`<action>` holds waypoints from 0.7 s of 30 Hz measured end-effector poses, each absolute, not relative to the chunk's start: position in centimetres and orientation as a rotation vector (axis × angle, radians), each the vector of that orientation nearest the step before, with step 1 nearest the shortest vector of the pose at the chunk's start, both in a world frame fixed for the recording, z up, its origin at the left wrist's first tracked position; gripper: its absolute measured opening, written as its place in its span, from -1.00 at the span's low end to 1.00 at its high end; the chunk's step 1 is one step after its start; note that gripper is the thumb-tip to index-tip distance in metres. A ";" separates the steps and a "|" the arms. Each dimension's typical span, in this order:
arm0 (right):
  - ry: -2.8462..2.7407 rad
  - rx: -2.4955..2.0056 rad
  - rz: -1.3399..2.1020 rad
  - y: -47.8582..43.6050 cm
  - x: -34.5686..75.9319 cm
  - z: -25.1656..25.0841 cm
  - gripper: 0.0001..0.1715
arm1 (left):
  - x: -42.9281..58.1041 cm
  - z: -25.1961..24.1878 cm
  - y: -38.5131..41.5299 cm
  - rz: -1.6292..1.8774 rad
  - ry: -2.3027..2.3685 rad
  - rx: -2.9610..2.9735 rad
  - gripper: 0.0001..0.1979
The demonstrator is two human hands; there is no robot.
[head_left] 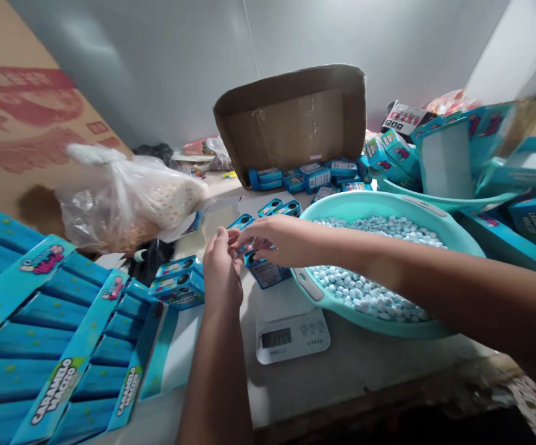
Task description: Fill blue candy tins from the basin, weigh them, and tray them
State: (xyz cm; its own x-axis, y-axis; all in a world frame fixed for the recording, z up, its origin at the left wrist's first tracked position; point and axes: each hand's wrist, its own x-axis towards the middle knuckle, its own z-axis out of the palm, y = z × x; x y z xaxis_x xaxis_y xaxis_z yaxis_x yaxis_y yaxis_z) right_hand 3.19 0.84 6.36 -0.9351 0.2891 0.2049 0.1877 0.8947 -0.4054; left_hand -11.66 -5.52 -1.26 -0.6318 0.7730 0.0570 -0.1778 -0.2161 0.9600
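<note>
My left hand (221,266) is upright over the table, its fingers curled inward and meeting the fingertips of my right hand (268,233). The right hand reaches in across the basin, fingers bent, with its thumb just above a small blue candy box (268,275). Whatever the fingertips pinch between them is hidden. That box stands behind the display of a white digital scale (292,337). Several more blue boxes (286,208) with dark round openings stand just beyond the hands. Two similar boxes (182,289) are left of my left hand.
A turquoise basin (388,330) of pale blue candies (365,290) sits at the right. Display trays of blue boxes (41,321) fill the left. Behind are a tied plastic bag (133,191), an open carton (296,123) with blue boxes, and another loaded basin (453,201).
</note>
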 end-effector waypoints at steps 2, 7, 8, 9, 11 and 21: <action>-2.806 -0.440 0.419 1.5 4.3 7.3 -0.64 | -11.7 -1.2 -5.6 1.938 1.382 0.719 -0.53; -2.912 -0.965 0.010 3.9 7.7 9.4 -0.67 | -12.1 -0.6 -6.0 1.994 1.356 0.708 -0.52; -2.914 -1.059 -0.040 4.2 8.0 9.4 -0.66 | -12.2 -0.5 -6.1 1.999 1.363 0.709 -0.52; -2.931 -1.138 -0.070 4.5 8.2 9.2 -0.65 | -12.2 -0.4 -6.1 2.005 1.371 0.713 -0.52; -3.071 -1.229 -0.049 4.6 8.2 8.4 -0.63 | -12.1 -0.4 -6.1 2.023 1.384 0.723 -0.53; -3.389 -1.039 0.154 4.4 7.7 6.3 -0.67 | -11.8 -1.0 -5.8 1.990 1.427 0.791 -0.57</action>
